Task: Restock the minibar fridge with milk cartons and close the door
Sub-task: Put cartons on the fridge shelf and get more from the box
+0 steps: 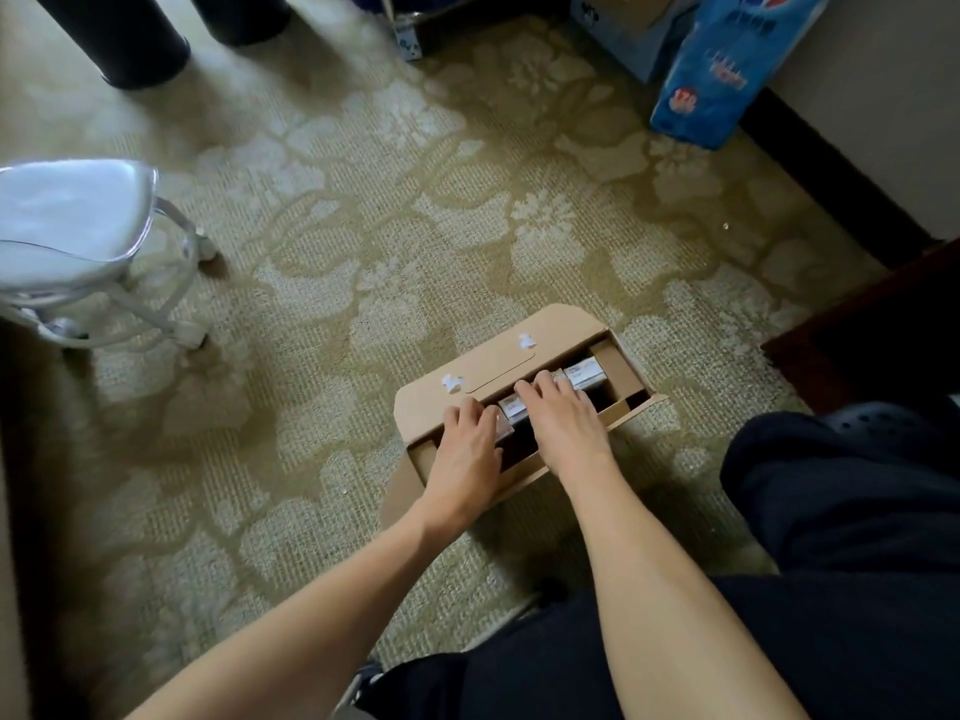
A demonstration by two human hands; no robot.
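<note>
- Bare left hand (464,449): palm down, fingers spread and curled over the near-left end of the row of cartons; whether it grips one cannot be told.
- Bare right hand (563,419): palm down, fingers reaching into the middle of the same row, resting on carton tops; grasp likewise unclear.
- Milk cartons (586,374): white-topped, standing in a row inside the box; one shows between the two hands, another just right of the right hand.
- Cardboard box (483,363): brown, long, lying on the floor at an angle, top flap folded back away from the person, small white scraps stuck to the flap.
- Carpet (363,241): olive and cream floral pattern, under the box.
- Dark trousers (831,589): the person's legs, lower right, close beside the box.
- White stool (67,226): on castors, far left, well apart from the box.
- Blue package (727,65): leaning at the wall, upper right.
- Black cylinders (140,39): two, upper left.
</note>
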